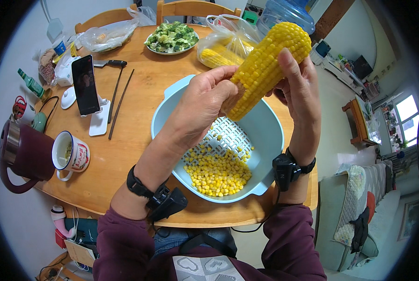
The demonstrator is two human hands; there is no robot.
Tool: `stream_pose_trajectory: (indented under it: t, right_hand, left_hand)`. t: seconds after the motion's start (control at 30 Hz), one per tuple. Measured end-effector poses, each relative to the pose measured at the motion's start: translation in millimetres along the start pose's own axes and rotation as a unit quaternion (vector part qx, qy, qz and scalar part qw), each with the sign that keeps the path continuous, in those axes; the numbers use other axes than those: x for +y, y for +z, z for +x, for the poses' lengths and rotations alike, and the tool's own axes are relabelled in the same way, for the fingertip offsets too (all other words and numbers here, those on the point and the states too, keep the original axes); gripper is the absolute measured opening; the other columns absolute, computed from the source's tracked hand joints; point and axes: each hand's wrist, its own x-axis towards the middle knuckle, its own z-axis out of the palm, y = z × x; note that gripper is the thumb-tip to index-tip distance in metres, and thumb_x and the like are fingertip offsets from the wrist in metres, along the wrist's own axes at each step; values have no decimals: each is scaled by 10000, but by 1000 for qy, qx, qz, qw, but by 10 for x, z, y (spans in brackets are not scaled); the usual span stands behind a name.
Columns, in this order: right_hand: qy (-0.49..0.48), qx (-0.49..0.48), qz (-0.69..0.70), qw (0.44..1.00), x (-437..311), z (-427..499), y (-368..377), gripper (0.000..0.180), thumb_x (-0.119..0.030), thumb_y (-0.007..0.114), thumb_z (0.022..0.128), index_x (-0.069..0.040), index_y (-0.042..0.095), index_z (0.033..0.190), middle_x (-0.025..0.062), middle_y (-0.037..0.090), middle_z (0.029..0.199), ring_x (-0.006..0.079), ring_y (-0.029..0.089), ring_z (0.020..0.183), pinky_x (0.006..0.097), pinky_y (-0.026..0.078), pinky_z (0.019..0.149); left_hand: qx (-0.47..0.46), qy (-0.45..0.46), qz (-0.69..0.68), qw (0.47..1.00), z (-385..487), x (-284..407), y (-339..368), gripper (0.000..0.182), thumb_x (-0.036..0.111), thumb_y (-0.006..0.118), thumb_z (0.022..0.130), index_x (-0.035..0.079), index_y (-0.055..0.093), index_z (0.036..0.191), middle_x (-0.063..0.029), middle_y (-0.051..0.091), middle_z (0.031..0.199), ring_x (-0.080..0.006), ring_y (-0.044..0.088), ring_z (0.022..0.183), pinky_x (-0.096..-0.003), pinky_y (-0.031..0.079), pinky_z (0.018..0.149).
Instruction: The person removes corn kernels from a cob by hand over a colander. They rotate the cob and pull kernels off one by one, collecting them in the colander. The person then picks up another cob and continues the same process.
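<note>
A yellow corn cob is held tilted above a light-blue colander. My left hand grips its lower end, where a bare brownish strip of cob shows near the thumb. Around the upper part, my right hand has its thumb on the front; its other fingers are partly hidden behind the cob. Loose corn kernels lie heaped in the near part of the colander, with a few scattered over its slotted bottom. Both wrists wear strapped black devices.
Behind the colander are a plate of broccoli and a plastic bag of corn cobs. Leftward stand a phone on a stand, chopsticks, a black-handled knife, an enamel mug and a maroon kettle.
</note>
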Motion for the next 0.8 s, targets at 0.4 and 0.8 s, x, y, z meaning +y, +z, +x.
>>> stream_pose_trajectory:
  t: [0.4, 0.8]
  right_hand:
    - [-13, -6, -18, 1000, -33, -14, 40, 599, -421, 675, 861, -17, 428, 1227, 110, 608, 1000, 191, 676, 782, 267, 559, 493]
    - [-4, -2, 9, 1000, -20, -12, 4, 573, -401, 671, 870, -18, 432, 1224, 105, 611, 983, 189, 675, 763, 269, 558, 484]
  left_hand:
    - [-2, 18, 38, 999, -24, 42, 38, 508, 145, 557, 911, -102, 409, 1330, -135, 580, 1186, -162, 611, 1023, -277, 509, 886]
    - [6, 16, 103, 994, -40, 62, 49, 485, 36, 478, 872, -99, 421, 1334, -144, 589, 1181, -158, 605, 1023, -271, 502, 888]
